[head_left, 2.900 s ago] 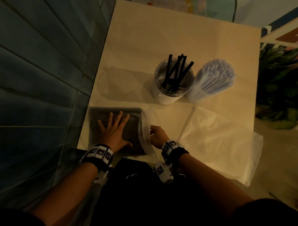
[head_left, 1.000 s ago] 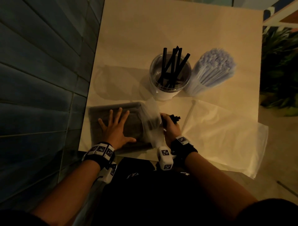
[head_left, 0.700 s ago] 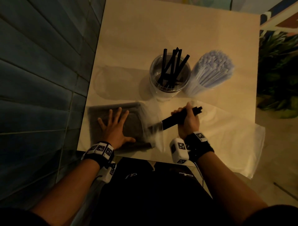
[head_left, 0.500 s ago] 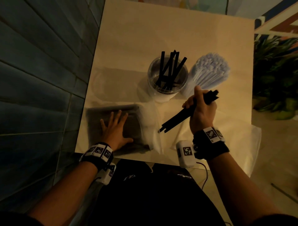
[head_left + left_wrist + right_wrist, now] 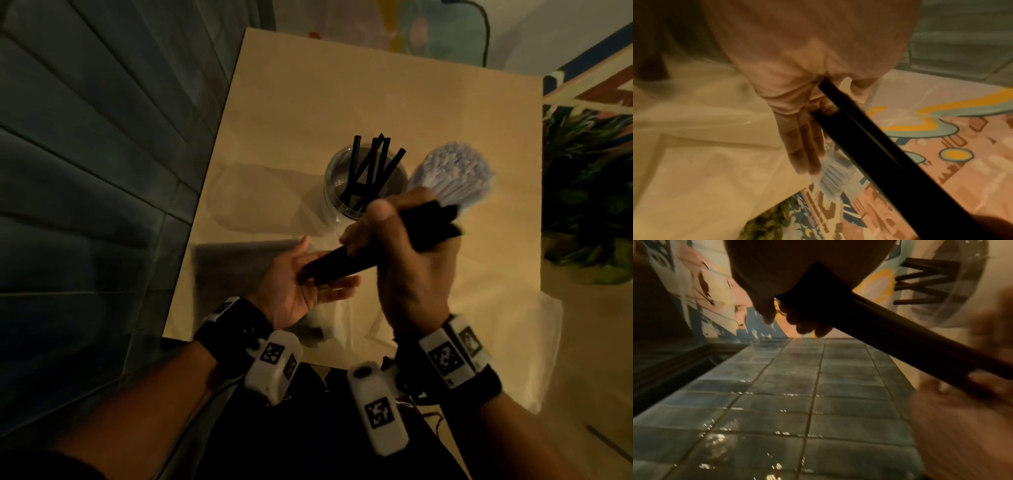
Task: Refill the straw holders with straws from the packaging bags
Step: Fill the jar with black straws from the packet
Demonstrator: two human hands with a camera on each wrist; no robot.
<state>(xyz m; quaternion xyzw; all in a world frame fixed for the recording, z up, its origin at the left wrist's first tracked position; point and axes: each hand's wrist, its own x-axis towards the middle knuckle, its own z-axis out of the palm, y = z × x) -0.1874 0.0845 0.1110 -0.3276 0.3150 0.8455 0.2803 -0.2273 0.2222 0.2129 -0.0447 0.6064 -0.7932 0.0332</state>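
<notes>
The right hand [image 5: 407, 260] grips the black straw bundle [image 5: 346, 263], slanted low-left onto the flat-fingered left hand [image 5: 301, 284], with the straw holder [image 5: 342, 195] just beyond.

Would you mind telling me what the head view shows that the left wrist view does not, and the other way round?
Only the head view shows the clear straw holder with a few black straws standing in it, the right hand gripping the bundle of black straws, and the bag of black straws on the table. Only the left wrist view shows the colourful patterned floor beyond the table edge. Both show the left hand, open against the bundle's lower end, and the pale wrapped straws.
</notes>
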